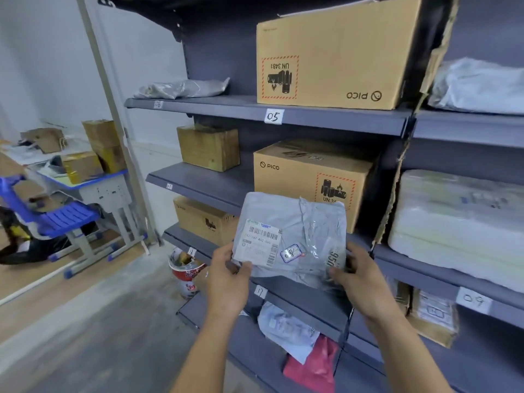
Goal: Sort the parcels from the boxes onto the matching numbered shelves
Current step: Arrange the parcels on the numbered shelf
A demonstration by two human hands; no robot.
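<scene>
I hold a flat grey plastic parcel (292, 236) up in front of the grey shelving. It carries a white barcode label and a small blue-bordered sticker with a handwritten number, apparently 8. My left hand (226, 275) pinches its lower left corner. My right hand (358, 275) grips its lower right edge. Shelf tags read 05 (273, 116) on an upper shelf and 09 (473, 301) at the lower right. A smaller tag (260, 291) sits just below the parcel.
Two PICO cartons (334, 55) (309, 177) and smaller brown boxes (208, 147) fill the shelves. White wrapped parcels (459, 219) lie to the right. Grey and pink bags (312, 361) sit on the low shelf. A bucket (184, 270), a blue chair (56, 219) and a desk stand left.
</scene>
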